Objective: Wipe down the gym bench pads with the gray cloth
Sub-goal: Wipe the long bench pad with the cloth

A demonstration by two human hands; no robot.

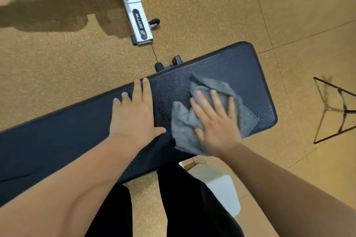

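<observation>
Closest in, at 6 o'clock, are two legs in black trousers (pixel 192 208), with a white block (pixel 221 188) on the floor at their 3 o'clock side. Beyond them the dark padded surface (pixel 57 140) of the bench runs from 8 o'clock up to 2 o'clock. The left hand (pixel 134 115) lies flat on it, fingers straight and holding nothing, probably as a brace for leaning in. Just at its 3 o'clock the right hand (pixel 215 121) is spread wide and presses the crumpled gray cloth (pixel 183 127) onto the pad near its rounded end. A flat palm puts pressure on more of the cloth, which suits wiping. How much of the pad is already wiped cannot be told. Farther off on the tan floor (pixel 57 63), a white machine leg (pixel 134 9) sits at 11 o'clock and a black wire stand (pixel 327 108) at 3 o'clock.
</observation>
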